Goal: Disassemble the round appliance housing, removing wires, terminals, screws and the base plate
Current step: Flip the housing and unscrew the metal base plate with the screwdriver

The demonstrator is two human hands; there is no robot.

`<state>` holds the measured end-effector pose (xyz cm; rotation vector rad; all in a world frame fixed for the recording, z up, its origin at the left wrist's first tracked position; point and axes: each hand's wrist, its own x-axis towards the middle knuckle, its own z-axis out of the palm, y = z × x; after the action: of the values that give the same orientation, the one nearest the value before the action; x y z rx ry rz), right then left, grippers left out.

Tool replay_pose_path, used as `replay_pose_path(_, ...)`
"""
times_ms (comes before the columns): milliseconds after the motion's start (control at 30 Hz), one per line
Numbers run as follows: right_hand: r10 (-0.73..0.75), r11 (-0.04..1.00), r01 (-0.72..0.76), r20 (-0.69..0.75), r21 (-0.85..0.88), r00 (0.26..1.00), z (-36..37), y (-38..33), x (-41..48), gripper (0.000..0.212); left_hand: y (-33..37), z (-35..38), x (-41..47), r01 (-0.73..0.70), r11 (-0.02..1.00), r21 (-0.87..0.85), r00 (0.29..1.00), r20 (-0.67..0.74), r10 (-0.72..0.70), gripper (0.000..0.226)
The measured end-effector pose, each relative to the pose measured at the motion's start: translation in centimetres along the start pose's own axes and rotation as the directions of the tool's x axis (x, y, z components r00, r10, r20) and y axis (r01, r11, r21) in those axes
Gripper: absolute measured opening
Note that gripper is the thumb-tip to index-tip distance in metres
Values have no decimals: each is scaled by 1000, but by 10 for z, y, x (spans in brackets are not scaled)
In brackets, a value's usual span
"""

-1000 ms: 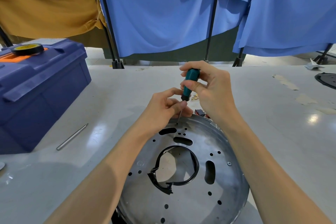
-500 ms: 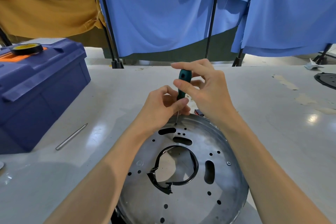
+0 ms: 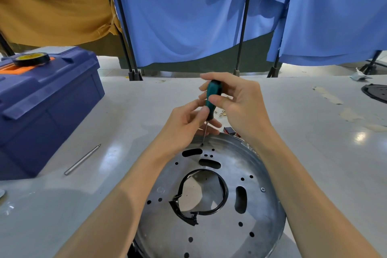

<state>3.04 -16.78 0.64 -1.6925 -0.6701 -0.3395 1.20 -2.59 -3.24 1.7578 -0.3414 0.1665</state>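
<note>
A round metal base plate [image 3: 211, 228] with several holes and slots lies on the white table in front of me, with a black ring [image 3: 219, 207] around its centre opening. My right hand [image 3: 236, 102] grips the green handle of a screwdriver [image 3: 212, 98], held nearly upright. Its tip rests on the plate's far rim, where a screw would be too small to make out. My left hand [image 3: 184, 125] pinches the lower end of the handle by the shaft. One screw [image 3: 263, 189] sits on the plate's right side.
A blue toolbox [image 3: 41, 107] with a tape roll [image 3: 31, 59] on its lid stands at the left. A loose metal bit [image 3: 82, 159] lies beside it. Small brass parts [image 3: 222, 113] and a dark red piece [image 3: 229, 130] lie beyond the plate. A black round part [image 3: 376, 92] is far right.
The screwdriver handle has tipped from leaning right to nearly upright, and my right hand's fingers have shifted around it. My left hand stays at the shaft. The plate has not moved.
</note>
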Motion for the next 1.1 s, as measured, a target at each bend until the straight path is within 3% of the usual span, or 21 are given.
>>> replay_pose_path(167,8,1000,-8,24,22,1000,1,-1,0,27,-2,0,1,36,999,3,999,-9,-36,15)
replay_pose_path(300,-10,996,9,-14,-93,1000,2,-1,0,37,-2,-1,1,27,999,24,998,-49,-25,32)
replay_pose_path(500,23,999,-24,27,31,999,2,-2,-1,32,-2,0,2,18,1000,-5,1000,-13,-18,20)
replay_pose_path(600,12,998,-10,20,-66,1000,5,-2,-2,26,-3,0,2,22,1000,-12,999,-49,-23,13)
replay_pose_path(633,2,997,-2,-5,-81,1000,5,-2,-2,29,-2,0,2,27,1000,-6,998,-59,-28,22)
replay_pose_path(700,-17,998,13,-65,-67,998,6,-2,-2,32,-1,-2,1,36,999,-27,997,-69,-38,31)
replay_pose_path(767,-25,998,20,-90,-60,996,5,-2,-2,34,0,-5,1,39,997,-71,997,-61,-44,24)
replay_pose_path(900,-6,998,6,-9,56,1000,2,-2,-2,33,1,-5,0,49,997,-54,999,-14,-50,18)
replay_pose_path(967,-4,1000,4,14,-5,1000,4,-2,-2,23,-1,-4,0,59,996,-62,997,-41,-61,13)
replay_pose_path(1100,-22,996,18,-43,-90,999,6,-1,-1,35,1,-5,0,48,998,-46,997,-63,-51,31)
